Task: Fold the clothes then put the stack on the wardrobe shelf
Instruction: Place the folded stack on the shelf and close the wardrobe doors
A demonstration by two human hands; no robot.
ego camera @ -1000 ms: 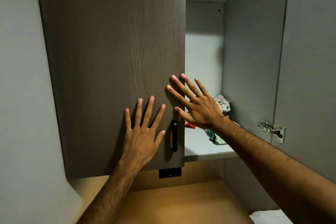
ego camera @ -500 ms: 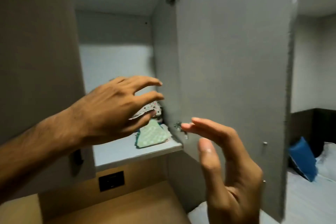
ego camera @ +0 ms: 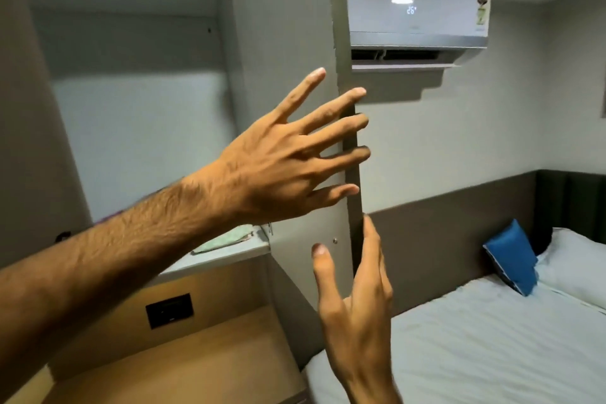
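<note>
The folded clothes (ego camera: 226, 241) lie on the grey wardrobe shelf (ego camera: 229, 257); only a green patterned piece shows, my left forearm hides the others. The right wardrobe door (ego camera: 285, 43) stands open, edge toward me. My left hand (ego camera: 278, 167) is spread wide in front of that door, its fingertips reaching past the door's free edge. Lower down, my right hand (ego camera: 354, 298) straddles the same edge: thumb on the inner face, fingers on the outer side, loosely apart. Neither hand holds any cloth.
The left wardrobe door (ego camera: 26, 141) fills the left edge of the view. A wooden counter (ego camera: 180, 371) with a black socket (ego camera: 169, 310) sits under the shelf. At right are a white bed (ego camera: 492, 338), a blue pillow (ego camera: 511, 259) and a wall air conditioner (ego camera: 416, 10).
My view has swung right, from the left door to the open right door. My left hand has crossed from the shelf opening to the door's edge; my right hand has reached that edge from below.
</note>
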